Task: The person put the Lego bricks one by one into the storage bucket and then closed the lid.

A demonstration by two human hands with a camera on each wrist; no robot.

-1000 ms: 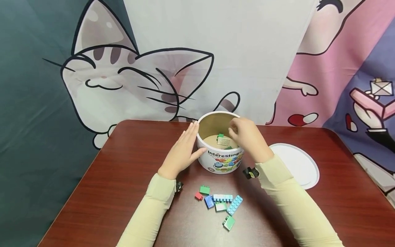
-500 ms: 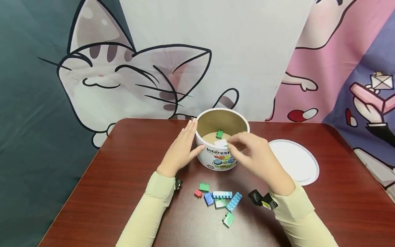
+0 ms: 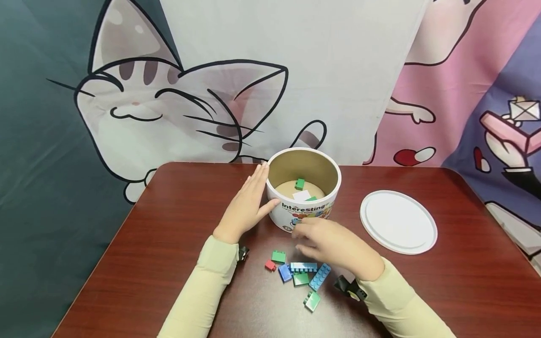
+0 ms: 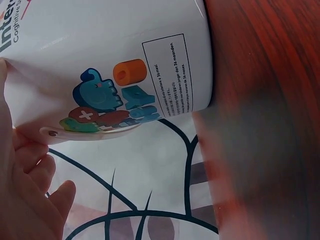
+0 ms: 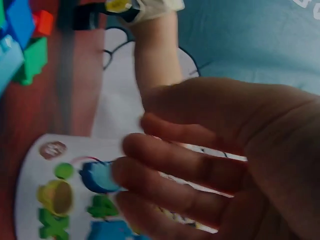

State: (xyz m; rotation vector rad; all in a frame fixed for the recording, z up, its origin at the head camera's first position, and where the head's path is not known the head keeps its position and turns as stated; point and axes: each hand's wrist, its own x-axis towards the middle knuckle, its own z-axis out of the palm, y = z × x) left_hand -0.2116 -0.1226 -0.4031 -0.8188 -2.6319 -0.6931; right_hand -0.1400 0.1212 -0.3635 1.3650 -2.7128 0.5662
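Note:
A white round bucket point(image 3: 303, 213) with printed pictures stands upright on the table, its top uncovered. Inside it lie a green block point(image 3: 299, 183), a white-looking piece point(image 3: 302, 195) and part of another green one. My left hand point(image 3: 245, 206) rests on the bucket's left side with straight fingers. In front of the bucket hovers my right hand point(image 3: 338, 244), fingers loosely bent and holding nothing, as the right wrist view shows. Below it lie building blocks: a red one point(image 3: 270, 265), a blue one point(image 3: 285, 273), two light blue long ones point(image 3: 320, 277) and several green ones point(image 3: 312, 301).
To the right of the bucket, a white round lid point(image 3: 398, 222) lies flat on the reddish-brown table point(image 3: 169, 225). Behind the table's far edge hangs a cloth backdrop point(image 3: 346, 70) with cartoon drawings.
My right hand has come out of the bucket and moved down toward the loose blocks. A white-looking piece now lies in the bucket where a block stood in view. My left hand stays at the rim.

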